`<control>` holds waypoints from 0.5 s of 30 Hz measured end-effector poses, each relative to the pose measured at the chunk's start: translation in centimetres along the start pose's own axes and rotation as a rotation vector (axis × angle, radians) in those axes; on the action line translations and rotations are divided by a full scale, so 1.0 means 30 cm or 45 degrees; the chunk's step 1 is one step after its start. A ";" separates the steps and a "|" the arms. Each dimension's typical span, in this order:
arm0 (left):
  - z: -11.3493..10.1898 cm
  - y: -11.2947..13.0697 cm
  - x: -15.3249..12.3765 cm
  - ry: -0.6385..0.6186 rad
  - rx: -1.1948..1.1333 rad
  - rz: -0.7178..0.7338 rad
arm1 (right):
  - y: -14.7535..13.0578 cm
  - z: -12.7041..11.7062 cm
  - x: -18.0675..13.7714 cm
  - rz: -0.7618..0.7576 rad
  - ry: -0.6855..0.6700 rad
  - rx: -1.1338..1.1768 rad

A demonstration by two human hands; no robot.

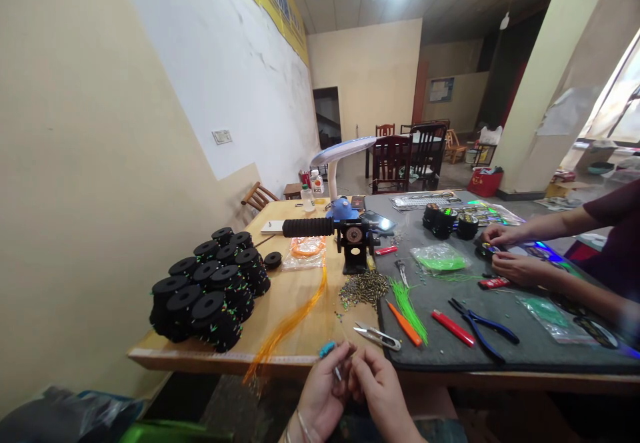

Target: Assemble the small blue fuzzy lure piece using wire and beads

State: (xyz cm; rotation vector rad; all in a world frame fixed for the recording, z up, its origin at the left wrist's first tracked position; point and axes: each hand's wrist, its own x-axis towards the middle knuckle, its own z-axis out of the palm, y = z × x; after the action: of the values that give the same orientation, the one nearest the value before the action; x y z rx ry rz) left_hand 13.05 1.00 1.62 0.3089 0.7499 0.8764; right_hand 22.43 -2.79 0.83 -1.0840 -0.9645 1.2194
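My left hand [320,393], at the table's front edge, is closed around a small thin tool with a turquoise end [327,348]; a slim metallic part shows near the palm. Against it, my right hand [379,383] pinches with thumb and fingertips, and what lies between them is too small to make out. A faint thin strand rises from the fingertips. Just beyond my hands lie silver thread snips [377,336], an orange-handled tool [404,323] and a bundle of green strands [409,309]. A heap of small brass-coloured pieces [364,289] sits farther back.
Stacked black spools [207,306] stand left, beside orange threads [290,316]. A winding device [354,236] and a lamp [343,208] stand behind. On the grey mat [450,353] lie pliers [483,326] and a red tool [453,328]. A co-worker's hands [505,253] handle a spool at right.
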 end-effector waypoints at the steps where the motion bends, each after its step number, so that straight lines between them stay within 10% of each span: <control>1: 0.000 0.000 0.000 0.000 0.002 0.005 | -0.002 0.001 0.000 0.005 -0.001 0.002; 15: -0.004 -0.002 0.001 0.008 -0.009 0.023 | -0.017 0.006 0.001 0.031 0.013 0.030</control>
State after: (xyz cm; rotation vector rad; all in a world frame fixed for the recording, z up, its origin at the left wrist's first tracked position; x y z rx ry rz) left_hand 13.00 0.99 1.50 0.3073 0.7511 0.8969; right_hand 22.38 -2.74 1.38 -1.0852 -0.9298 1.2412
